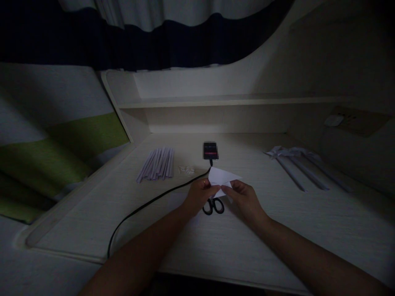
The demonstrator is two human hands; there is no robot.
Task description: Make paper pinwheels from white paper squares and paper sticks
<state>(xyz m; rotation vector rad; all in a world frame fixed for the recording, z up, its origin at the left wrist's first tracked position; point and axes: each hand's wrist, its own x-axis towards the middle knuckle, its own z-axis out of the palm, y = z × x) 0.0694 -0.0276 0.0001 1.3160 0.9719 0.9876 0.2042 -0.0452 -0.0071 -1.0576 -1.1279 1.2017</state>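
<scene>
At frame centre, left hand (200, 192) and right hand (243, 196) both pinch a folded white paper (221, 177) above the scissors (213, 205) on the bench (277, 230), apparently mid-fold; the crease wants aligned edges.

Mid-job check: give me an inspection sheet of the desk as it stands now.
Surface: pale desk, dimly lit.
Job's things: white folded paper held by both hands; black scissors lying beneath.
Clutter: bundle of paper sticks; small white pieces; finished pinwheels on sticks.
Grippers: left hand and right hand pinch the paper.
Cables: black cable running to a small device.
Surroundings: shelf, curtain, wall socket.
</scene>
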